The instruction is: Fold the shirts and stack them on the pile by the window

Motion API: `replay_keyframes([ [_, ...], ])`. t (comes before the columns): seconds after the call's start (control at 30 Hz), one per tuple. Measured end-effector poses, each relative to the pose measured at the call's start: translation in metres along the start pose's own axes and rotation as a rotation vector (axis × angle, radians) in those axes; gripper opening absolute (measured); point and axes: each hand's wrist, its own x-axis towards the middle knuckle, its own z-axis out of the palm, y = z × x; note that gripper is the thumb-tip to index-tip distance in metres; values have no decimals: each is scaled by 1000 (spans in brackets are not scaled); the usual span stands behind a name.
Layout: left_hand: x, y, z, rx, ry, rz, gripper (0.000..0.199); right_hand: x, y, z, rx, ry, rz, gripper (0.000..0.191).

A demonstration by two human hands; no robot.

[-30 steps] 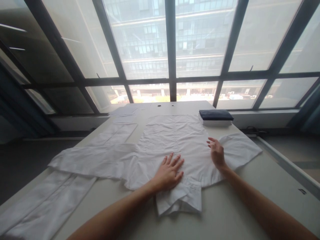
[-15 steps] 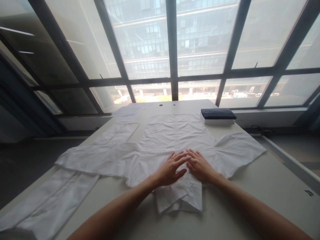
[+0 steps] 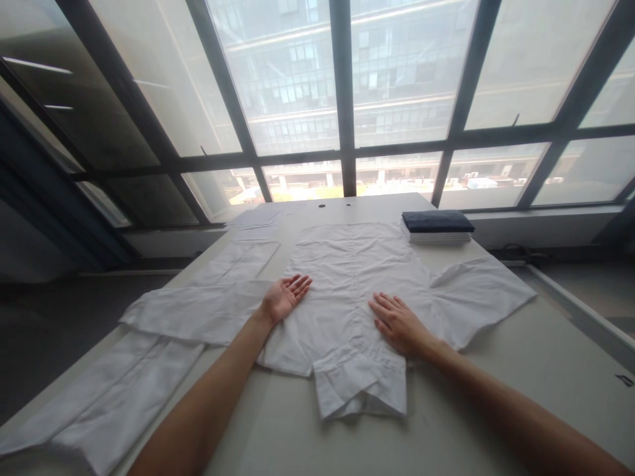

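Fingers (image 3: 384, 309) of the right hand (image 3: 401, 327) are straight and released, resting on the white shirt (image 3: 330, 317) just beyond its collar (image 3: 341, 387), to the right. The left hand (image 3: 286, 299), palm upward and gripping nothing, is also beyond the collar, on left, and is the nearer hand to the sleeve (image 3: 183, 311) lying leftward. From the collar, the shirt's long axis goes away toward the window (image 3: 297, 86).

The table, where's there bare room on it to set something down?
Bare tabletop shows between the right sleeve and right forearm; between that and the left forearm, nearer than the collar; and beyond the shirt, toward the windows. It's crowded at left, where the left sleeve lies across another white cloth, and far right, where a folded stack sits.
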Motion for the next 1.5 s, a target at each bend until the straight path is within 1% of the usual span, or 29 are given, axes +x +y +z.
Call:
replay_keyframes([
  [0.07, 4, 11, -6, -19, 112, 135, 25, 0, -1, 0, -6, -3, 1, 52],
  [0.13, 4, 12, -3, -24, 180, 236, 24, 0, -2, -1, -5, -4, 3, 52],
  [0.17, 2, 8, 2, -25, 185, 269, 24, 0, -2, -1, -2, -3, 3, 52],
  [0.2, -2, 1, 9, -22, 160, 286, 23, 0, -2, -1, 2, -1, 4, 52],
  [0.23, -7, -8, 17, -13, 106, 285, 22, 0, -2, -1, 7, 1, 4, 52],
  [0.27, -13, -19, 26, 7, 20, 264, 22, 0, -2, -1, 12, 3, 3, 52],
  [0.3, -21, -31, 35, 38, -102, 206, 23, 0, -2, -1, 17, 6, 2, 52],
  [0.4, -46, -69, 55, 184, -443, -43, 37, 1, -3, -2, 18, 7, 3, 52],
  [0.47, -58, -85, 60, 276, -625, -172, 45, 1, -3, -2, -1, -1, 2, 52],
  [0.5, -62, -89, 59, 313, -689, -215, 47, 1, -3, -3, -15, -7, -2, 52],
  [0.57, -63, -88, 54, 373, -747, -266, 44, 1, -4, -4, -49, -15, -9, 51],
  [0.63, -56, -78, 45, 401, -728, -293, 40, 1, -3, -5, -78, -18, -15, 51],
  [0.7, -44, -60, 33, 401, -675, -291, 40, 0, -3, -5, -97, -20, -19, 51],
  [0.77, -30, -41, 21, 390, -576, -222, 40, 0, -1, -5, -106, -23, -24, 51],
  [0.83, -16, -25, 11, 410, -410, -109, 35, 0, 0, -4, -108, -22, -27, 50],
  [0.9, -4, -16, 5, 498, -232, 32, 30, 0, 1, -2, -100, -12, -31, 50],
  [0.97, 3, -15, 4, 689, -110, 238, 29, 0, 1, -2, -82, 10, -37, 48],
  [1.0, 5, -17, 4, 828, -82, 368, 29, 0, 2, -3, -73, 28, -34, 46],
  [1.03, 7, -21, 4, 990, -80, 501, 31, 0, 3, -4, -71, 54, -25, 44],
  [1.07, 8, -25, 4, 1168, -102, 622, 33, 1, 5, -6, -77, 88, -7, 42],
  [1.1, 8, -30, 3, 1350, -142, 715, 35, 1, 7, -8, -91, 127, 17, 41],
  [1.13, 8, -35, 2, 1526, -187, 773, 38, 0, 9, -10, -112, 164, 45, 41],
  [1.17, 7, -40, 0, 1684, -230, 796, 42, 0, 13, -12, -136, 192, 75, 43],
  [1.23, 6, -46, -3, 1924, -278, 774, 47, -1, 19, -14, -172, 193, 140, 47],
  [1.3, 4, -49, -5, 2064, -284, 737, 50, -2, 25, -14, -182, 138, 202, 51],
  [1.4, 0, -48, -3, 2167, -273, 709, 54, -2, 29, -12, -176, 68, 251, 52],
  [1.5, -8, -50, -1, 2233, -252, 678, 56, -4, 26, -11, -180, 59, 247, 53],
])
